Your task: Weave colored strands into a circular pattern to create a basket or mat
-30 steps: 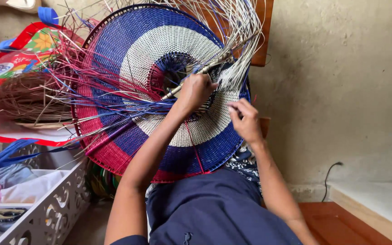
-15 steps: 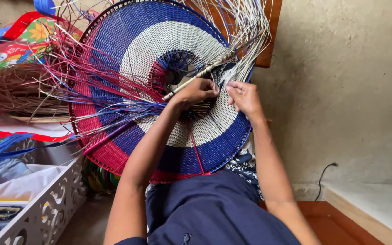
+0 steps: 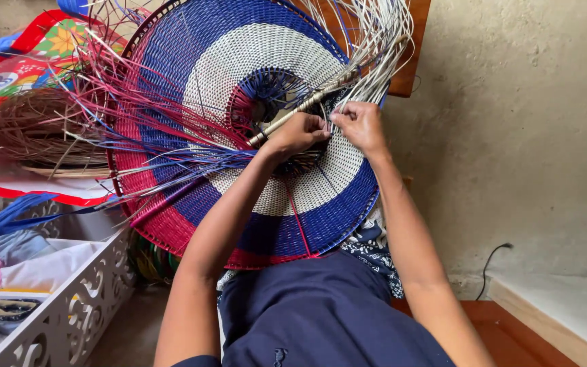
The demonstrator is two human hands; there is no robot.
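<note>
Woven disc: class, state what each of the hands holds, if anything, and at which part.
Both the left hand and right hand pinch pale strands at the disc centre; the exact grip cannot be told.

1 big round woven disc (image 3: 253, 129), w/ 5 color rings: red, blue, white, blue, red. 2 hands: left hand (image 3: 298, 133) & right hand (image 3: 360, 124), both mid-frame. 1 thin stick (image 3: 300, 109). 1 white basket (image 3: 69, 306), lower left. 1 brown twig bundle (image 3: 39, 132), upper left. Loose strands: too many to count.
</note>
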